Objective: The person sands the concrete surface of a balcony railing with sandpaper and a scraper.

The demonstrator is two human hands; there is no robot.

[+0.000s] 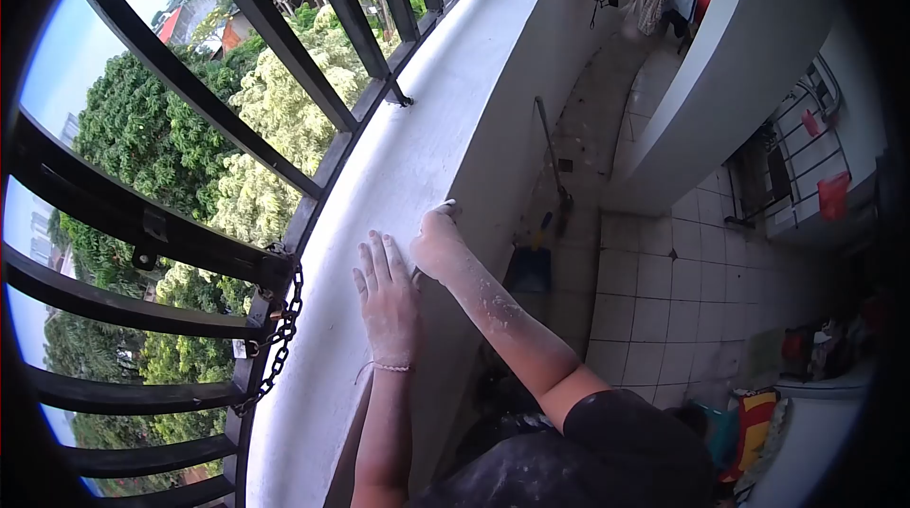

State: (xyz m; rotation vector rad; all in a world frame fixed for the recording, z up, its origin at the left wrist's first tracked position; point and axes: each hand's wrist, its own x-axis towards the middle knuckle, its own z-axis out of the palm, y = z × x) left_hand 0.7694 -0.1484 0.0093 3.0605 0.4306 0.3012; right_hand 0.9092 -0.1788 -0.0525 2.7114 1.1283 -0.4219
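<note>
White ledge: L hand flat, fingers slightly apart; R hand clenched, fingers together (contents unclear, can't tell). Risk: slip w/ dusty skin.

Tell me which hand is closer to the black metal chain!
The left hand, flat on the white ledge across from the chain. The right hand is farther, by the ledge's inner edge.

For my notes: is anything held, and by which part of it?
The right hand is closed at the white ledge, perhaps around something small; what, and by which part, cannot be told. The left hand lies flat, holding nothing.
</note>
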